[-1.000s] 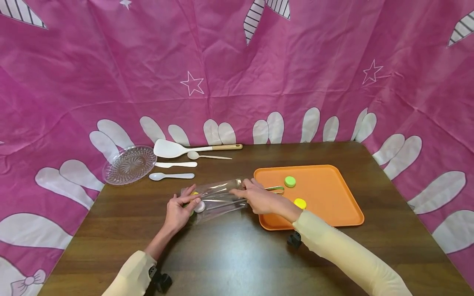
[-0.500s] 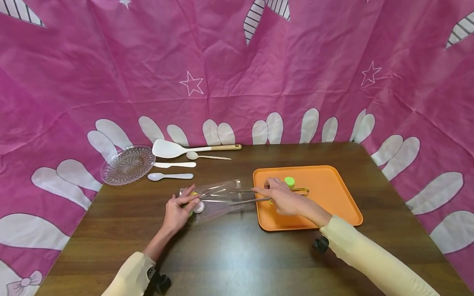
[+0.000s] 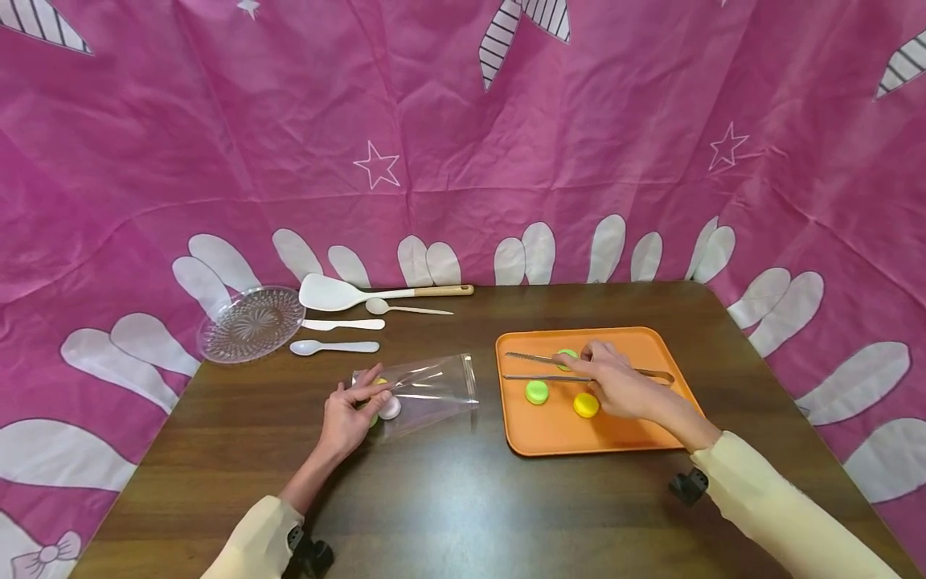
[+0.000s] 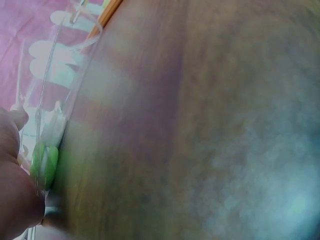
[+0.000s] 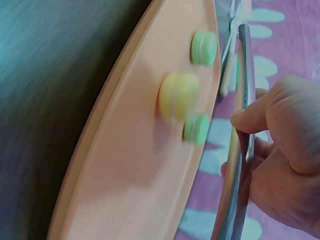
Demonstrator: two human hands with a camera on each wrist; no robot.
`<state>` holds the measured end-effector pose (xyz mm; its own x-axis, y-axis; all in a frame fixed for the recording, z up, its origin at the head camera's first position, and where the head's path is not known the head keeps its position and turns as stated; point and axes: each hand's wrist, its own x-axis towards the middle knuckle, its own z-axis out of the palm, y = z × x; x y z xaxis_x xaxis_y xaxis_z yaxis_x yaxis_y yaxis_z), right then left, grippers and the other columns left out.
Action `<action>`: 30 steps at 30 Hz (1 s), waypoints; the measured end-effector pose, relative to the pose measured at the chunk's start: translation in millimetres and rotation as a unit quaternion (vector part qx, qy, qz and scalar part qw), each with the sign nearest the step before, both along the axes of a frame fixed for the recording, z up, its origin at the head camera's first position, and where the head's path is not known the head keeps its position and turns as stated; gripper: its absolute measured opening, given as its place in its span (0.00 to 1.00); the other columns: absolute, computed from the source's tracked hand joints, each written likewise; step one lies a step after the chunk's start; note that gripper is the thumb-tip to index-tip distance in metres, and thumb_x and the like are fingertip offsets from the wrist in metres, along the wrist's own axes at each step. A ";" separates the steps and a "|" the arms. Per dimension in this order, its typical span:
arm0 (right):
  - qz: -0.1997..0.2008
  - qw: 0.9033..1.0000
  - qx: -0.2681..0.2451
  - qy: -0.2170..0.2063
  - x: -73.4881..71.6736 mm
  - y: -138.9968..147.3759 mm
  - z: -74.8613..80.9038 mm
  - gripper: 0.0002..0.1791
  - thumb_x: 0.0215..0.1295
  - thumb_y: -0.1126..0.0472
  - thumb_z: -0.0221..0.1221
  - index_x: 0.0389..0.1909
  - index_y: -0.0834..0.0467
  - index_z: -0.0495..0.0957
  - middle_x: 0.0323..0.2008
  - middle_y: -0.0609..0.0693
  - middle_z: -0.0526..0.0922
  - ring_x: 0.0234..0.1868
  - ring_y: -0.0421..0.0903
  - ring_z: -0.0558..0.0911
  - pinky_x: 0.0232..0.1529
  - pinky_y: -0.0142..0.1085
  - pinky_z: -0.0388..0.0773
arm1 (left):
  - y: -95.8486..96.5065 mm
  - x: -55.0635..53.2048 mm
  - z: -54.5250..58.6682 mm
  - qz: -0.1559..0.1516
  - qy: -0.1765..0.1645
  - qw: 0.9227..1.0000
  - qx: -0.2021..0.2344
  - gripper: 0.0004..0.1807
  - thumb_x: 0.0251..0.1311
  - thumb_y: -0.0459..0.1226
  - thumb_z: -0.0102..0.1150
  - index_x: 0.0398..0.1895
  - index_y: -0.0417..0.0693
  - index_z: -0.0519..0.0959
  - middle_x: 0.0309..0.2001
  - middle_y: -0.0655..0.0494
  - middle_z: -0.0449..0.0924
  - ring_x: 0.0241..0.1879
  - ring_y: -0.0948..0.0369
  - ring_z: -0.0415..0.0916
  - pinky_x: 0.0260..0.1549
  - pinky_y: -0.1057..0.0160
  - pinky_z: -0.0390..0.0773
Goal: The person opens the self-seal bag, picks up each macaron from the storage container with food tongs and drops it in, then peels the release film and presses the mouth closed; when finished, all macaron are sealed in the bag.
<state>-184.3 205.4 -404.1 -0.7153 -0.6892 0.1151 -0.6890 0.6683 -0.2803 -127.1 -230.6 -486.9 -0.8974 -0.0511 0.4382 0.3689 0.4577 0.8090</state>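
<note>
My left hand (image 3: 356,406) rests with straight fingers on the closed end of a clear plastic bag (image 3: 430,388) that lies flat on the table. Inside the bag are a white macaron (image 3: 390,408) and a green macaron (image 4: 45,165), close to my fingers. My right hand (image 3: 613,379) grips metal tongs (image 3: 531,377) over the orange tray (image 3: 564,438), their tips pointing left and apart. On the tray lie a green macaron (image 3: 536,392), a yellow macaron (image 3: 586,404) and another green macaron (image 3: 567,353), which is partly behind the tongs. In the right wrist view the tongs (image 5: 245,65) run above the tray (image 5: 135,175).
At the back left stand a clear glass plate (image 3: 251,322), a white spatula (image 3: 340,291), two white spoons (image 3: 333,346) (image 3: 405,306) and a white knife (image 3: 343,323). Pink cloth hangs behind the wooden table (image 3: 448,498) and beside it.
My right hand drew the tongs out of the bag and carried them right, over the tray. A second green macaron now shows on the tray. The left hand stayed on the bag.
</note>
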 end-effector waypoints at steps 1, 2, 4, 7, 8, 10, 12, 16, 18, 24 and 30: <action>-0.002 1.000 -0.002 0.005 -0.6 4.5 -0.2 0.40 0.55 0.82 0.63 0.68 0.52 0.73 0.39 0.50 0.69 0.41 0.51 0.67 0.35 0.41 0.62 | 0.0 -0.1 -0.3 0.000 0.001 1.000 0.002 0.07 0.56 0.25 0.69 0.39 0.35 0.88 0.58 0.37 0.77 0.63 0.34 0.68 0.62 0.24 0.41; -0.004 1.000 -0.004 0.007 -1.1 8.5 -0.3 0.40 0.55 0.82 0.62 0.68 0.52 0.73 0.39 0.50 0.70 0.41 0.51 0.67 0.35 0.41 0.62 | 0.0 -0.3 -0.7 0.000 0.002 1.000 0.003 0.07 0.56 0.25 0.69 0.39 0.35 0.88 0.58 0.37 0.77 0.63 0.34 0.68 0.62 0.24 0.41; -0.004 1.000 -0.010 0.015 -2.0 16.6 -0.8 0.40 0.55 0.83 0.61 0.68 0.52 0.73 0.38 0.50 0.70 0.40 0.51 0.68 0.36 0.41 0.63 | 0.1 -0.1 -0.6 0.000 0.003 1.000 0.005 0.07 0.56 0.25 0.70 0.39 0.35 0.88 0.58 0.37 0.78 0.63 0.34 0.68 0.61 0.23 0.41; -0.004 0.999 -0.014 0.030 -3.1 27.8 -2.3 0.39 0.55 0.84 0.58 0.67 0.53 0.73 0.37 0.50 0.70 0.38 0.51 0.67 0.37 0.41 0.64 | 0.7 0.8 0.1 0.003 0.004 1.000 0.007 0.07 0.56 0.25 0.70 0.38 0.35 0.88 0.58 0.37 0.78 0.63 0.35 0.68 0.61 0.23 0.41; -0.005 0.999 -0.014 0.034 -3.3 31.5 -3.1 0.39 0.54 0.84 0.58 0.67 0.53 0.73 0.37 0.50 0.70 0.38 0.50 0.67 0.37 0.42 0.65 | 1.3 1.2 0.5 0.003 0.005 1.000 0.006 0.07 0.55 0.25 0.70 0.38 0.33 0.88 0.57 0.36 0.78 0.63 0.34 0.68 0.61 0.23 0.42; -0.007 0.999 -0.017 0.043 -4.0 39.0 -4.9 0.39 0.53 0.84 0.58 0.66 0.55 0.74 0.36 0.50 0.70 0.37 0.50 0.67 0.37 0.42 0.65 | 6.0 6.3 11.1 0.002 0.005 1.000 0.005 0.07 0.55 0.23 0.69 0.38 0.31 0.87 0.57 0.33 0.77 0.62 0.33 0.68 0.60 0.22 0.42; -0.010 0.998 -0.023 0.050 -4.4 46.2 -6.6 0.38 0.53 0.84 0.59 0.65 0.55 0.75 0.37 0.50 0.70 0.37 0.50 0.67 0.37 0.42 0.65 | 10.8 11.3 21.9 0.001 0.008 1.000 0.006 0.07 0.54 0.21 0.68 0.37 0.27 0.86 0.56 0.29 0.76 0.61 0.31 0.68 0.59 0.21 0.42; -0.019 0.998 -0.034 0.056 -5.0 58.2 -8.6 0.38 0.51 0.85 0.58 0.64 0.55 0.76 0.37 0.49 0.70 0.40 0.51 0.68 0.32 0.42 0.65 | 16.6 17.1 35.3 0.000 0.012 1.000 0.003 0.07 0.55 0.19 0.66 0.37 0.25 0.84 0.55 0.25 0.74 0.60 0.28 0.66 0.58 0.21 0.42; -0.030 0.998 -0.032 0.046 -4.6 63.0 -8.4 0.39 0.52 0.84 0.58 0.65 0.53 0.75 0.38 0.49 0.70 0.42 0.52 0.68 0.30 0.41 0.63 | 16.3 16.7 34.5 0.001 0.013 1.000 0.000 0.06 0.55 0.20 0.65 0.37 0.24 0.84 0.55 0.25 0.74 0.60 0.27 0.66 0.58 0.20 0.43; -0.059 0.998 -0.018 0.031 -1.2 77.4 -6.8 0.39 0.53 0.83 0.59 0.65 0.53 0.75 0.41 0.52 0.71 0.40 0.53 0.67 0.30 0.41 0.60 | 19.4 19.0 41.5 0.003 0.011 1.000 0.006 0.07 0.54 0.18 0.65 0.36 0.25 0.85 0.55 0.26 0.75 0.60 0.29 0.68 0.59 0.21 0.43; -0.062 0.997 -0.018 0.037 -0.9 89.1 -6.8 0.37 0.53 0.83 0.59 0.64 0.53 0.75 0.42 0.54 0.71 0.38 0.54 0.67 0.30 0.42 0.59 | 18.5 18.8 40.3 0.000 0.009 1.000 0.010 0.07 0.54 0.18 0.65 0.37 0.25 0.85 0.55 0.27 0.75 0.60 0.29 0.68 0.59 0.21 0.42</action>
